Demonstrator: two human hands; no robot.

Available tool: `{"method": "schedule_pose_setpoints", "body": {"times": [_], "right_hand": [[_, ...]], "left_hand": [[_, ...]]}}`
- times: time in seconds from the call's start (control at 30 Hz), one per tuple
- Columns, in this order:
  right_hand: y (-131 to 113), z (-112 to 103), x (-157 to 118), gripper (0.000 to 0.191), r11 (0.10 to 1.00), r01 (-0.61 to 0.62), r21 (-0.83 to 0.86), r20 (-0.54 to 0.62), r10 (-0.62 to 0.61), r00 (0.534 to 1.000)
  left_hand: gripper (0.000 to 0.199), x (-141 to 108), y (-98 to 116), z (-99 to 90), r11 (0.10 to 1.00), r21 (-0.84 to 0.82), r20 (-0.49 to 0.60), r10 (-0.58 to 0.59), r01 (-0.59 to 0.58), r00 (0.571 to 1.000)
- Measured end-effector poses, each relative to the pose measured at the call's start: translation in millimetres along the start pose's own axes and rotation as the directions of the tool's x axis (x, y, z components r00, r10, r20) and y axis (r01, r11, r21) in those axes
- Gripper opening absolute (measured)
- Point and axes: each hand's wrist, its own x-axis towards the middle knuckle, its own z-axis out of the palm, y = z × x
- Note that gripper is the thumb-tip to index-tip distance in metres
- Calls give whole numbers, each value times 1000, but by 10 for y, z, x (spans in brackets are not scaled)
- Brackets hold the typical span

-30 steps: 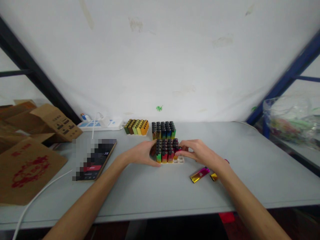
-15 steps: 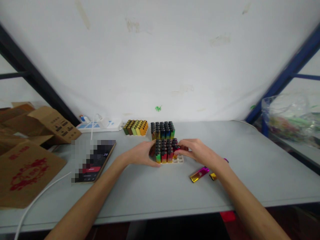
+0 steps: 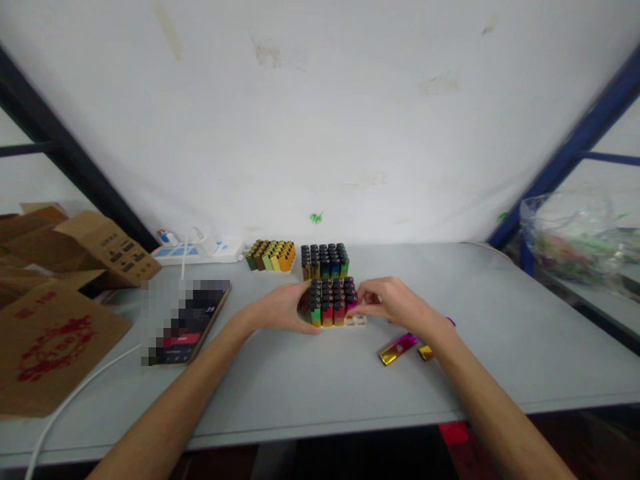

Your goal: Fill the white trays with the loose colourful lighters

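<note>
My left hand (image 3: 285,308) is curved round the left side of a white tray (image 3: 361,321) that bears several upright black-topped lighters (image 3: 327,313) in green, red and purple. At the tray's right side my right hand (image 3: 383,301) pinches a purple lighter (image 3: 351,305), which stands upright in the right column. Some sockets at the tray's front right corner hold nothing. To the right, a purple and gold lighter (image 3: 397,349) lies flat, and another gold one (image 3: 425,353) is partly hidden under my right forearm.
Behind stand a block of dark lighters (image 3: 325,261) and a block of yellow and olive ones (image 3: 271,256). A phone (image 3: 193,327), a power strip (image 3: 225,251) and cardboard boxes (image 3: 70,340) are at left. A clear plastic bag (image 3: 575,233) sits at far right.
The lighter at my right hand has gone from tilted to upright in the tray's right column. My left hand has stayed round the tray.
</note>
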Motion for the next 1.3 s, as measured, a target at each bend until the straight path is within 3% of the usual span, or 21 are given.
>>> {"method": "schedule_pose_setpoints", "body": {"times": [0.2, 0.33, 0.47, 0.6, 0.83, 1.07, 1.3], "right_hand": [[311, -349, -206, 34, 965, -259, 32, 19, 259, 966], [538, -516, -406, 33, 917, -398, 42, 155, 387, 909], [591, -577, -532, 47, 864, -504, -10, 255, 489, 834], [605, -534, -524, 34, 819, -566, -95, 259, 569, 780], [611, -459, -359, 19, 872, -470, -136, 196, 488, 850], [600, -458, -286, 37, 933, -263, -248, 106, 296, 949], [436, -426, -251, 46, 955, -277, -105, -129, 263, 956]], "left_hand": [[67, 12, -17, 1, 999, 47, -23, 15, -14, 1000], [68, 12, -18, -2, 998, 57, -20, 9, -8, 1000], [70, 9, 2, -15, 995, 94, 3, -19, 19, 1000], [71, 11, 1, -16, 994, 108, -3, -18, 18, 1000], [72, 24, -50, 10, 998, 59, -7, 2, -2, 1000], [70, 9, -41, 12, 1000, 21, 1, -8, 8, 1000], [69, 6, -16, 3, 999, 37, -1, -11, 11, 1000]]}}
